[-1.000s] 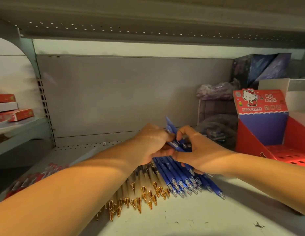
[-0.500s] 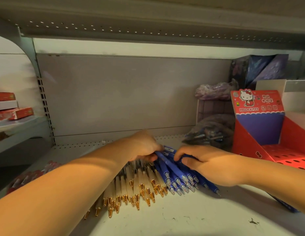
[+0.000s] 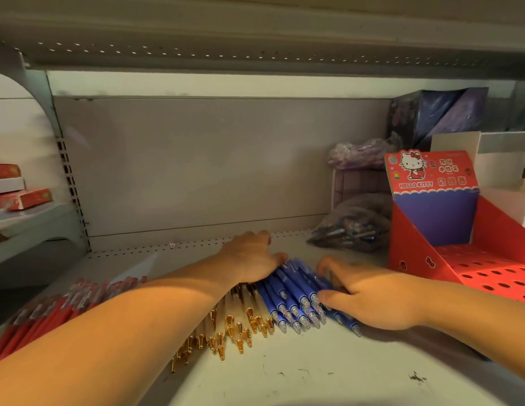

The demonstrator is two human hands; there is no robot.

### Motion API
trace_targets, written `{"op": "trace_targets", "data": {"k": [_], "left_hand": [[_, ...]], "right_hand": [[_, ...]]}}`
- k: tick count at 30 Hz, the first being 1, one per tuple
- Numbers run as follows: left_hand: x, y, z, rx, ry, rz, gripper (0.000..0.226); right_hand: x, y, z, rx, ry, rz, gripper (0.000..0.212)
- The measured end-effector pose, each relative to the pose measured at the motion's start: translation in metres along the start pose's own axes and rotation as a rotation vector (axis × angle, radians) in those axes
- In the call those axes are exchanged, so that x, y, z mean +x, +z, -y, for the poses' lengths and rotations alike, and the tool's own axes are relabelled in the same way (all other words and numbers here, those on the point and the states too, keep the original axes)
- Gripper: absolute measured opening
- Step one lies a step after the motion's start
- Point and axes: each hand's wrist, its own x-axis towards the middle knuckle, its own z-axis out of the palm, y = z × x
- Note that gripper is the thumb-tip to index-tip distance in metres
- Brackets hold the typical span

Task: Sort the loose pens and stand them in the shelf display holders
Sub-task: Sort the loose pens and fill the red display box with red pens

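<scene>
From the head camera, the change from half a second ago is plain: my hands have flattened out. My left hand (image 3: 252, 259), centre of the frame, no longer pinches the blue pens (image 3: 296, 300); it lies palm down with its fingers spread, its heel on their far ends, gripping nothing. My right hand (image 3: 369, 297), right of centre, has slid a little lower and rests loosely curled on the right edge of the bundle, thumb against the barrels; whether it actually holds any pen I cannot tell. A second ago both hands had the bundle lifted; now it lies flat on the shelf (image 3: 284, 376).

The blue pens sit side by side in a tight fan at the middle of the frame, clear tips pointing toward me. Touching them on the left are cream pens with gold tips (image 3: 237, 326), partly under my left forearm, and further left a row of red pens (image 3: 50, 315).

At the right edge stands the red Hello Kitty display holder (image 3: 437, 218), its perforated tray showing open holes. Behind it, toward the back panel, lies a clear bag of pens (image 3: 352, 227) below a purple bag (image 3: 360, 153). Red boxes (image 3: 18, 194) sit on a side shelf at far left.
</scene>
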Motion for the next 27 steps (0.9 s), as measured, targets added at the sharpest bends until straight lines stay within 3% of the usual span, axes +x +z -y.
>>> {"op": "trace_targets", "data": {"k": [6, 9, 15, 20, 27], "left_hand": [[0.01, 0.004, -0.004, -0.055, -0.009, 0.188, 0.07], [0.01, 0.008, -0.011, -0.041, 0.002, 0.193, 0.066], [0.005, 0.012, -0.02, -0.106, 0.075, 0.11, 0.048], [0.003, 0.013, -0.02, -0.129, 0.078, 0.088, 0.045], [0.005, 0.016, -0.024, -0.135, 0.061, 0.05, 0.044]], "right_hand": [[0.001, -0.006, -0.011, 0.094, 0.051, 0.012, 0.033], [0.003, 0.004, -0.012, 0.229, 0.074, 0.12, 0.054], [0.024, 0.021, 0.0, 0.341, -0.034, 0.159, 0.065], [0.028, 0.015, -0.007, 0.43, -0.094, 0.166, 0.107], [0.024, 0.02, -0.008, 0.227, -0.141, 0.18, 0.103]]}}
